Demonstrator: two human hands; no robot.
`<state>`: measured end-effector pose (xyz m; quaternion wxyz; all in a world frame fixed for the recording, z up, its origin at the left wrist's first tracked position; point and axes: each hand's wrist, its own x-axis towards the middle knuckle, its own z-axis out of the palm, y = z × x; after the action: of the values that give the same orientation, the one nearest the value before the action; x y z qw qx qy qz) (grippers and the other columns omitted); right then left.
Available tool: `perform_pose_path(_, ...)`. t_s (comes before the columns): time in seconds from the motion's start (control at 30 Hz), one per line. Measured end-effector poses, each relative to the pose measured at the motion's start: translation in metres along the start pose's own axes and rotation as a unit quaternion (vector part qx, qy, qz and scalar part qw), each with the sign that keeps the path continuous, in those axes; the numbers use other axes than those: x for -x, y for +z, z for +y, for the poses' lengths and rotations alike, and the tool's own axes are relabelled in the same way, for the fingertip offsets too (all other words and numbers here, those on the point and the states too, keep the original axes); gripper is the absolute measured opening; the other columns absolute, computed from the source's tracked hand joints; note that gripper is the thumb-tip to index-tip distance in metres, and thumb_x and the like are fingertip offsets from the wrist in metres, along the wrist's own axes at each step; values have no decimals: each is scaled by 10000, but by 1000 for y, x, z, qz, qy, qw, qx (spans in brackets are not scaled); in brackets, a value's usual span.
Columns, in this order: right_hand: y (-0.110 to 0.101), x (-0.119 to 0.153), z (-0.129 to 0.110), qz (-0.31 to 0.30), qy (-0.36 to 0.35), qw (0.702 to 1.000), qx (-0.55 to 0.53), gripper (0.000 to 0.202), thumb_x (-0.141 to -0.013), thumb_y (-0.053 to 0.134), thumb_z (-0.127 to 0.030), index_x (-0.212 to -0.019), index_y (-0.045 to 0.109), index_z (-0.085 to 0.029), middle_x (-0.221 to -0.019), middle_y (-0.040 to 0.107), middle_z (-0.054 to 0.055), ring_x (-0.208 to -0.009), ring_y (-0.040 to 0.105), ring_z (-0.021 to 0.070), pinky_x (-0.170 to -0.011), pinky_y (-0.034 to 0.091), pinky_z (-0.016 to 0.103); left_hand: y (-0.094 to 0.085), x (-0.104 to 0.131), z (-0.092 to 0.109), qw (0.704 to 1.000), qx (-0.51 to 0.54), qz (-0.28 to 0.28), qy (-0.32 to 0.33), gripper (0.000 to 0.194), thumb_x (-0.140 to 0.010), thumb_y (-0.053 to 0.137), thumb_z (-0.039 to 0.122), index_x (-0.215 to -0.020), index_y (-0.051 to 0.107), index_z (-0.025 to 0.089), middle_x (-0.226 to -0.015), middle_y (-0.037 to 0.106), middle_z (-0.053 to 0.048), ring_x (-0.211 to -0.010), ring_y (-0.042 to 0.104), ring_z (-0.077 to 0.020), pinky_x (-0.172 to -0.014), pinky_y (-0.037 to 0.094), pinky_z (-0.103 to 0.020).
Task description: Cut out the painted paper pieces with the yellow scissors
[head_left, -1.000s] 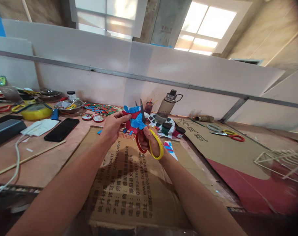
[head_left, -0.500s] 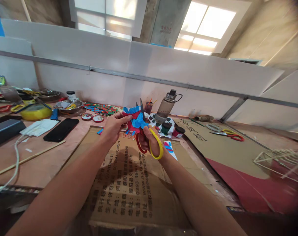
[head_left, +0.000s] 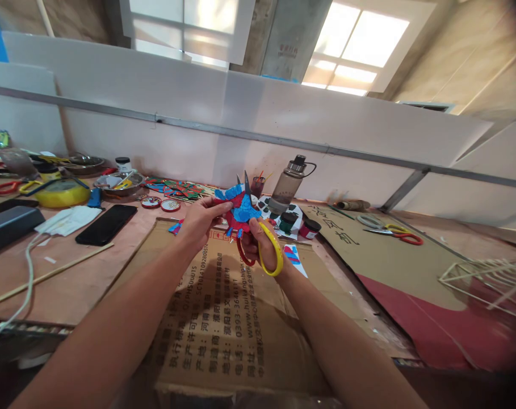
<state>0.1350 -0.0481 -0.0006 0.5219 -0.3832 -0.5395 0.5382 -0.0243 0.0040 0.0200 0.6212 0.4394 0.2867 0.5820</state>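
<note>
My left hand (head_left: 202,220) pinches a blue and red painted paper cut-out (head_left: 243,211) with jagged edges, held up over a flat piece of cardboard (head_left: 223,318). The fingers of my right hand (head_left: 260,238) are in the handles of scissors (head_left: 271,250), one loop yellow and the other red. Their dark blades point upward and stand slightly apart at the cut-out, whose blue part hides the lower blades. A painted scrap (head_left: 175,226) lies left of the cut-out, and a white sheet with blue and red strokes (head_left: 294,259) lies to the right.
A water bottle (head_left: 286,184) stands behind my hands, beside paint jars (head_left: 309,228). At left lie a phone (head_left: 107,225), a wooden stick (head_left: 49,276) and metal bowls (head_left: 119,184). Other scissors (head_left: 396,234) rest on the right-hand board, near a stick frame (head_left: 487,284).
The paper cut-out has turned and shifted slightly in my left hand. The scissor blades have moved a little to the right; both hands stay nearly in place.
</note>
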Motion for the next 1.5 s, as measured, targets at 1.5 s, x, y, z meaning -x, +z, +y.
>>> perform_pose_path(1.5,3,5,-2,6,-44,996,73,756,-743,638,-954,-618,393,-250,-384,370,-65,-266,374,94,-279,296,227,2,3,-5,1000,-8,-11,-9,485,-477,1012,415,-790,751,153,-809,758,-50,-659,644,-138,-592,454,-260)
